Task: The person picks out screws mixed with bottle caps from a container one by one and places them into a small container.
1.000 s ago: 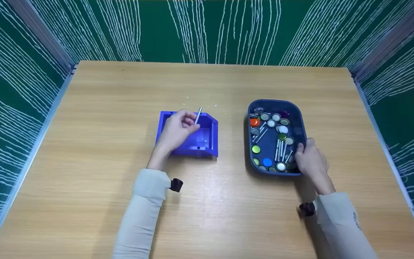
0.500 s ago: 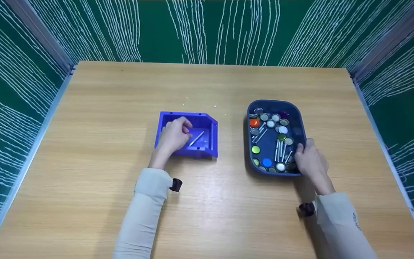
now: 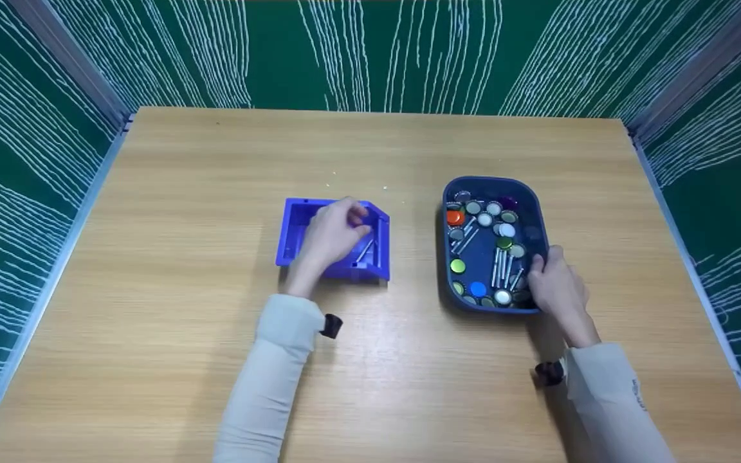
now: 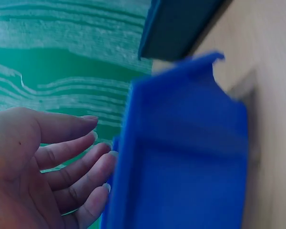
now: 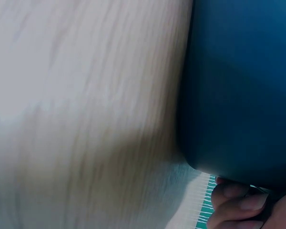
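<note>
My left hand point(image 3: 332, 235) hovers over the small blue bin point(image 3: 289, 238), fingers loosely bent; the left wrist view shows nothing between thumb and fingers. Inside that bin lies a thin silver metal rod point(image 3: 365, 251), partly shaded by the bin's wall. To the right stands a dark blue tray point(image 3: 481, 254) holding several more silver rods point(image 3: 502, 269) and many bottle caps point(image 3: 485, 220). My right hand point(image 3: 558, 283) grips the tray's near right corner, thumb over the rim. In the right wrist view its curled fingers point(image 5: 236, 204) show below the tray's outer wall.
Both containers rest on a wooden table point(image 3: 370, 366), with a gap between them. Tiny white specks lie on the wood behind the blue bin. Green panels point(image 3: 280, 58) with white streaks border the table at the back and both sides.
My left hand has lowered the silver rod into the blue bin and let go of it, then risen and shifted right. My right hand has stayed on the tray.
</note>
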`<control>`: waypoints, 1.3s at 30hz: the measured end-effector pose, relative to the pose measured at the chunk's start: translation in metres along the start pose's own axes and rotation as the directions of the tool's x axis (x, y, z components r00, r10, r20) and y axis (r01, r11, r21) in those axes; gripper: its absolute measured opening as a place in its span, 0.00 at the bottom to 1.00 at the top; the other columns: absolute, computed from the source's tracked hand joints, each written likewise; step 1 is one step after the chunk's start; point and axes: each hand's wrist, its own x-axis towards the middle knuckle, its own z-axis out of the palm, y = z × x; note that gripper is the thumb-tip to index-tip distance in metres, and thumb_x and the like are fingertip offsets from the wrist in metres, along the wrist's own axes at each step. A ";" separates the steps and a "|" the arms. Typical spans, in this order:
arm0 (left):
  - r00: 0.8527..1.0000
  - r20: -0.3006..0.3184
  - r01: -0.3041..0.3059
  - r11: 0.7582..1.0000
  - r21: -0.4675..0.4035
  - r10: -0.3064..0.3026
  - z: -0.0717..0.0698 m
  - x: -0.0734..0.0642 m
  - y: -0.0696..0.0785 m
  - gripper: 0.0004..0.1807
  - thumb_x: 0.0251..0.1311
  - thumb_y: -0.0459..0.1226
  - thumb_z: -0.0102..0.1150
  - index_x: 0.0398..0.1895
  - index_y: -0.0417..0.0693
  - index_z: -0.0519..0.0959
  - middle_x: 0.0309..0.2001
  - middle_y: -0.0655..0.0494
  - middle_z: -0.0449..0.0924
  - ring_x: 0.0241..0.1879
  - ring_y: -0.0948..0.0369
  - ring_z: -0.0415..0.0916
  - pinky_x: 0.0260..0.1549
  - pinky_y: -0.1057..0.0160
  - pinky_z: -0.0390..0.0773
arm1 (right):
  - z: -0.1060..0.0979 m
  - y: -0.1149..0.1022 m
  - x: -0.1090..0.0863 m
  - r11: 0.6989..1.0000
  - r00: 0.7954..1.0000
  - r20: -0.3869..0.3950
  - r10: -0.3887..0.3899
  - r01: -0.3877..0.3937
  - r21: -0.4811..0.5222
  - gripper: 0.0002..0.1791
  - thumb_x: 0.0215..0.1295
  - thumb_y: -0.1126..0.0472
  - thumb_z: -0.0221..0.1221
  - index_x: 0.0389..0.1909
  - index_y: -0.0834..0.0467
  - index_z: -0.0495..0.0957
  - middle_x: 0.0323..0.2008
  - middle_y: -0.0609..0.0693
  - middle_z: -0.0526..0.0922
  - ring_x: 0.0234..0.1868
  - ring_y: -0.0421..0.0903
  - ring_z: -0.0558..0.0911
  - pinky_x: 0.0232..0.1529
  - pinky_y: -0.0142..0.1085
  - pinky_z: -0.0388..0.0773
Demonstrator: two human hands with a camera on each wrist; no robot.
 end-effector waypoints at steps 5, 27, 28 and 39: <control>0.998 0.036 -0.048 0.999 -0.010 0.049 0.014 0.005 0.021 0.16 0.61 0.39 0.64 0.51 0.47 0.79 0.46 0.51 0.84 0.46 0.56 0.80 0.50 0.56 0.77 | 0.000 0.000 0.000 1.000 1.000 0.001 -0.004 0.004 -0.001 0.27 0.77 0.47 0.30 0.56 0.66 0.62 0.42 0.69 0.77 0.39 0.63 0.77 0.30 0.45 0.66; 0.883 0.273 -0.465 0.789 0.401 0.381 0.107 -0.004 0.095 0.24 0.67 0.46 0.57 0.64 0.52 0.71 0.59 0.54 0.74 0.55 0.59 0.74 0.56 0.62 0.76 | -0.002 -0.002 0.001 1.000 1.000 0.025 0.017 -0.017 0.011 0.27 0.77 0.47 0.30 0.58 0.66 0.61 0.43 0.68 0.77 0.41 0.63 0.77 0.32 0.46 0.66; 0.873 0.288 -0.485 0.764 0.426 0.394 0.114 -0.005 0.098 0.24 0.67 0.46 0.57 0.64 0.53 0.71 0.58 0.54 0.74 0.55 0.59 0.74 0.56 0.62 0.76 | -0.001 -0.001 0.002 1.000 1.000 0.022 0.017 -0.017 0.011 0.27 0.77 0.47 0.31 0.57 0.66 0.62 0.43 0.69 0.77 0.41 0.63 0.77 0.32 0.46 0.67; 0.868 0.380 -0.482 0.729 0.486 0.320 0.165 -0.004 0.111 0.26 0.67 0.46 0.55 0.68 0.62 0.68 0.64 0.54 0.72 0.60 0.57 0.73 0.61 0.56 0.74 | 0.001 0.000 0.004 1.000 1.000 0.013 0.024 -0.025 0.011 0.26 0.77 0.47 0.32 0.56 0.66 0.63 0.41 0.68 0.77 0.40 0.63 0.78 0.30 0.45 0.66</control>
